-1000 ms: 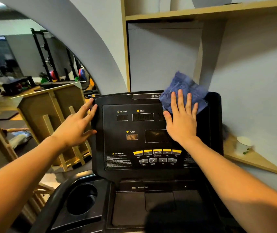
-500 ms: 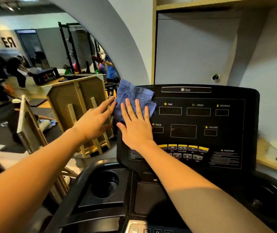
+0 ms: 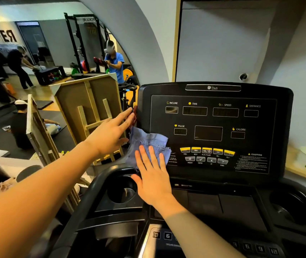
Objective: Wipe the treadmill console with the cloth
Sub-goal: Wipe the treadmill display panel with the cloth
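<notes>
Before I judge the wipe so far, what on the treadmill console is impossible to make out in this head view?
- Lower left corner of the console: covered by the cloth and right hand.
- CAUTION text: too small and blurred to read.
- Left side edge: partly hidden behind the left hand.
- Dust or smears on the black panel: not discernible.
- Number keys: cut off by the bottom edge.
</notes>
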`<state>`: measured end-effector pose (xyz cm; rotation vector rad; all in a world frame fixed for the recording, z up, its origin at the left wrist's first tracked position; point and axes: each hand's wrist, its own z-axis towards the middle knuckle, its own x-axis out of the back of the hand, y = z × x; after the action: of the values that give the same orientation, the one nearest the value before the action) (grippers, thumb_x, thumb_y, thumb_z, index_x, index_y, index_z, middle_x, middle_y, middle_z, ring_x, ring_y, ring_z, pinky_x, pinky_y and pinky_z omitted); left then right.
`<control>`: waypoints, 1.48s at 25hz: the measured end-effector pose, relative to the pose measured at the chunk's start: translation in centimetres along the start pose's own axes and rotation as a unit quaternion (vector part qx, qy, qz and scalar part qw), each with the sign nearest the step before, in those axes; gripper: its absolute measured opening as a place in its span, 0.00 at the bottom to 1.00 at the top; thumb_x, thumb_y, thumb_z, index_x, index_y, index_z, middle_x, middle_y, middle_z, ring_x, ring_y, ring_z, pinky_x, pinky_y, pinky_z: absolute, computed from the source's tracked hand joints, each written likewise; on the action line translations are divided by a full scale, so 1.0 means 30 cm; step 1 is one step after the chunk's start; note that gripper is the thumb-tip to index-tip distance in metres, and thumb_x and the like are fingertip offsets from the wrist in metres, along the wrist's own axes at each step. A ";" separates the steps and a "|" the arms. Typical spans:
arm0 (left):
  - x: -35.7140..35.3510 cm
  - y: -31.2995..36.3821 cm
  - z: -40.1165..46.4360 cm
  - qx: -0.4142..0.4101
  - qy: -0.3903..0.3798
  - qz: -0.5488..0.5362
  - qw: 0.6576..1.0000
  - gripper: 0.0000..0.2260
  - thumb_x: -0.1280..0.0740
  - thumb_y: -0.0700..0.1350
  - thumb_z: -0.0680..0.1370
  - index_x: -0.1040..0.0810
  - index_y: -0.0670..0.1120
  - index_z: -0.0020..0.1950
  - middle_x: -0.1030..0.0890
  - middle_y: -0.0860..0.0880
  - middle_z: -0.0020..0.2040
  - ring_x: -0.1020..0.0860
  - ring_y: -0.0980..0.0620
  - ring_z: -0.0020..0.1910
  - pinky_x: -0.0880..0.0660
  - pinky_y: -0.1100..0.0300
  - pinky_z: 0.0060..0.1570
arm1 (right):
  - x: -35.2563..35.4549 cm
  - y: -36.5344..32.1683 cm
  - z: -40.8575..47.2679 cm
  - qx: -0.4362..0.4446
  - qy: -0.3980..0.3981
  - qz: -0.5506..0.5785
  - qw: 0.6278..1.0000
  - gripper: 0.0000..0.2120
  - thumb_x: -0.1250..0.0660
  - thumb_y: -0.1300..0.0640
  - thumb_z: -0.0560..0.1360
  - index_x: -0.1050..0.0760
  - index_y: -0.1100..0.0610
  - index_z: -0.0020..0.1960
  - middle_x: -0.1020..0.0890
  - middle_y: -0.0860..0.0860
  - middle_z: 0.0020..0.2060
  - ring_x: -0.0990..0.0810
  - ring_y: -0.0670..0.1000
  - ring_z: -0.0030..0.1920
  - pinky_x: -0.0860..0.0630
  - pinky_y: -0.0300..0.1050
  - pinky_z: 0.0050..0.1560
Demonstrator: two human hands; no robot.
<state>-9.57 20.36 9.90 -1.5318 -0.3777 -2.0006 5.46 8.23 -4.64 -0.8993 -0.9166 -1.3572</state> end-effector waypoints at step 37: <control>0.097 0.405 -0.293 0.004 -0.028 -0.060 0.998 0.40 0.34 0.59 0.76 0.48 0.43 0.80 0.46 0.43 0.81 0.32 0.39 0.73 0.33 0.46 0.71 | 0.836 0.678 -0.425 -0.281 0.113 0.167 0.938 0.10 0.32 0.62 0.75 0.14 0.53 0.52 0.13 0.58 0.47 0.17 0.59 0.51 0.20 0.53 0.54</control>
<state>-9.60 5.15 8.53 -1.5961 -0.5102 -2.0485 26.17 -12.90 13.51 -1.2335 -0.1721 -1.4051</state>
